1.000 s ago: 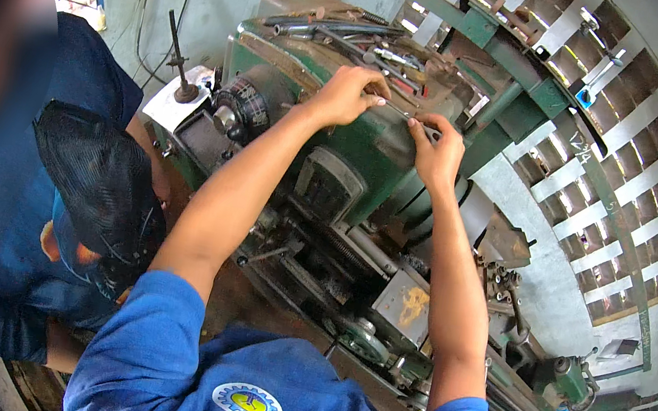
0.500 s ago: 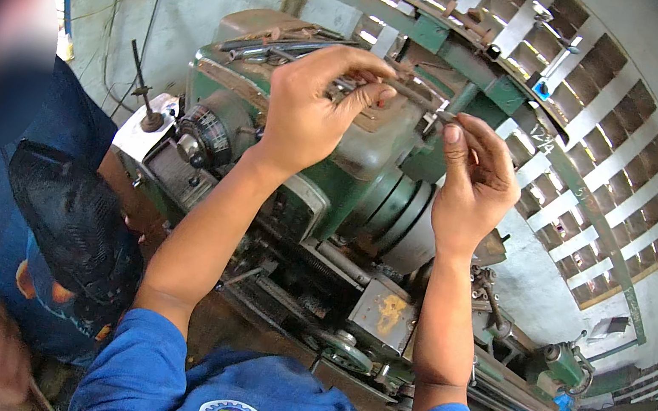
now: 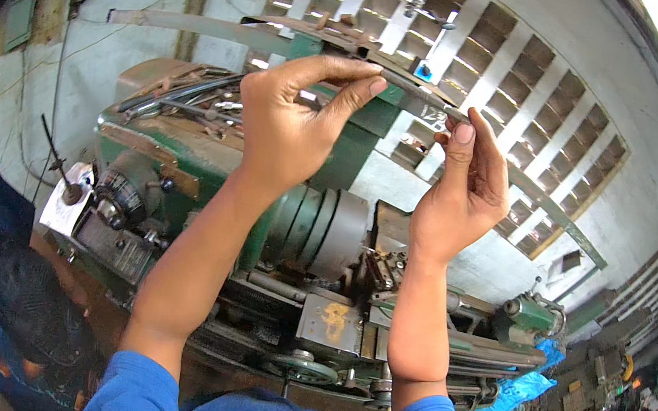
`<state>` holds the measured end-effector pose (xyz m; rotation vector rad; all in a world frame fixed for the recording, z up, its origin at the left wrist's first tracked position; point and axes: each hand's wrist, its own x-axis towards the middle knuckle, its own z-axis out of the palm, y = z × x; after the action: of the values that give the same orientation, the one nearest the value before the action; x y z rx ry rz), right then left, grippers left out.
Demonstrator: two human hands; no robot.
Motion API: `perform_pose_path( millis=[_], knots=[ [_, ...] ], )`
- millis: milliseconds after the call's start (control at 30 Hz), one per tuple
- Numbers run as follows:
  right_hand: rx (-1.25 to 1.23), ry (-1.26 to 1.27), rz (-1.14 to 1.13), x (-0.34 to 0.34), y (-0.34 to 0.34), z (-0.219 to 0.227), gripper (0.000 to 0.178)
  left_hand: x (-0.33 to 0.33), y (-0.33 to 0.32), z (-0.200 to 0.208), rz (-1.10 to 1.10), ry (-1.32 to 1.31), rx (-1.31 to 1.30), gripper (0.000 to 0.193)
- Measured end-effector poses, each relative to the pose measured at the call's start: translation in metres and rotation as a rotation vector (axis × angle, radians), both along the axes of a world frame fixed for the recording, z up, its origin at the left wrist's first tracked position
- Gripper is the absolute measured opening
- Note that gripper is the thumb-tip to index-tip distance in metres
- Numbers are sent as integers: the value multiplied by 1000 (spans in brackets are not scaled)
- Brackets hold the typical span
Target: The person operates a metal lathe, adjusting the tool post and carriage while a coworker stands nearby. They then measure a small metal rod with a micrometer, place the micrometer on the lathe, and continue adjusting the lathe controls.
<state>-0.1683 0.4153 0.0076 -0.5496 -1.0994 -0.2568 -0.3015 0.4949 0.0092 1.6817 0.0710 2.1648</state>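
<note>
Both my hands are raised above a green metal lathe (image 3: 319, 213), with a thin dark metal rod (image 3: 422, 94) stretched between them. My left hand (image 3: 295, 118) pinches the rod's left end between thumb and forefinger. The right end sits in the fingertips of my right hand (image 3: 465, 188), the thumb pressed against the curled fingers. The rod slopes slightly down to the right. It overlaps the dark rail behind it, so its exact ends are hard to make out.
Wrenches and loose tools (image 3: 190, 102) lie on the lathe's headstock. A co-worker holding a black cap (image 3: 26, 295) is close at my left. Blue plastic (image 3: 514, 398) hangs at the lathe's right end. A slatted vent wall (image 3: 490, 59) stands behind.
My view has swung right and up, so the lathe and the co-worker appear farther left and lower. Both hands stay raised with the rod between them.
</note>
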Motion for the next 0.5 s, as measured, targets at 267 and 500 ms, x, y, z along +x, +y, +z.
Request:
perform_pose_path(
  millis=[267,500],
  knots=[
    [141,10,-137,15,-22,5,20,42,-18,-1,-187,-85,8,14],
    [101,21,-216,22,-34,3,21,54,-20,1,-191,-106,28,14]
  ],
)
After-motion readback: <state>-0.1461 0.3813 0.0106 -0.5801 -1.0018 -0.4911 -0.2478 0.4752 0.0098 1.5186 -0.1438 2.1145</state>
